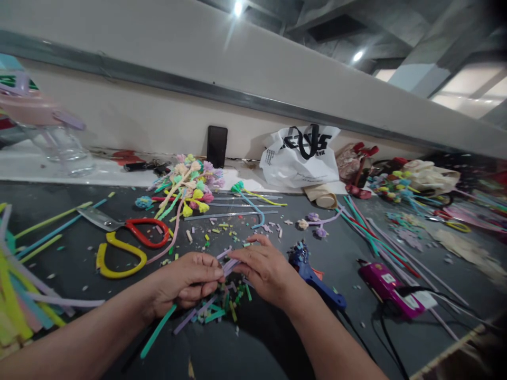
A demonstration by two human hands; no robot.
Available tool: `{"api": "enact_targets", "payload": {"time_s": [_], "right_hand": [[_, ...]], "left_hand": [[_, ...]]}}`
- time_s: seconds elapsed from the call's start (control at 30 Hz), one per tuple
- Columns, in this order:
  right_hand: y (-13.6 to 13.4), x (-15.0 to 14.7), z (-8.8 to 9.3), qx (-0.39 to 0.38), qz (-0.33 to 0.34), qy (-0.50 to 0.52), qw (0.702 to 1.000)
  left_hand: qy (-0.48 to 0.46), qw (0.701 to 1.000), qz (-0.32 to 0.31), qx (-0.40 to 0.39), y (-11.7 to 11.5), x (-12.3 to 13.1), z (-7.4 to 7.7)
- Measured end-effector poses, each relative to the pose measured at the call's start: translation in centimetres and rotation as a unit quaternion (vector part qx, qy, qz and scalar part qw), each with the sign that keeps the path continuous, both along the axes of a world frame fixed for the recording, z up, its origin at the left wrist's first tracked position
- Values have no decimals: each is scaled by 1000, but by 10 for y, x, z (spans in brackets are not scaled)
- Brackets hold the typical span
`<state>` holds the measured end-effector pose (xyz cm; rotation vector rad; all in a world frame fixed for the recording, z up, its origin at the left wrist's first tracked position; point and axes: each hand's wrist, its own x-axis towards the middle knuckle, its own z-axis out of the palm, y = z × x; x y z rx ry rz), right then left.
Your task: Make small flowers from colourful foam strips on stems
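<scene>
Nearest the wearer, a bare patch of dark tabletop point(273, 348) lies between the two forearms, and a pale table edge point(449, 351) cuts across the lower right corner. A smooth teal stick point(158, 331) slants out beneath the left wrist. Just beyond, short green and lilac offcuts point(214, 315) lie scattered under the hands. The left hand point(189, 279) is clamped on a few slim lilac strips point(229, 267), thumb against curled fingers; the right hand point(269, 269) touches their other end, though whether its fingers are pressed together cannot be told. The strips are held above the offcuts, between both hands.

Left of them, fuzzy-looking long sticks point(24, 287) crowd the side, and scissors point(115, 227) with red and yellow loops lie spread open. On the right, a blue glue gun point(317, 285) and a magenta box point(388, 287) with black cords take up the room beside the right forearm.

Farther off lies a bunch of fluffy pastel flowers point(194, 184). Behind it, a dark phone point(217, 146) leans upright against a pale partition point(158, 119), with a crumpled white bag point(301, 166) to its right and a clear, pink-topped bottle point(55, 140) far left.
</scene>
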<state>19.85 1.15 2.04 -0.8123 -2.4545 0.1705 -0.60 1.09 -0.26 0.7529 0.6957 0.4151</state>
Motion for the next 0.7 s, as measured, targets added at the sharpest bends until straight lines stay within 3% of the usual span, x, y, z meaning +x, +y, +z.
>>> {"api": "enact_targets", "payload": {"time_s": [0.33,0.5,0.7], "right_hand": [[0,-1,2,-97,-25,2,995],[-1,-1,4,-108,-52,-20,993],[-1,-2,4,-104,-70,-34,991]], "left_hand": [[33,999,-3,40,-2,4,3],[95,986,43,132,-10,14,5],[186,957,79,207,-16,25,-6]]}}
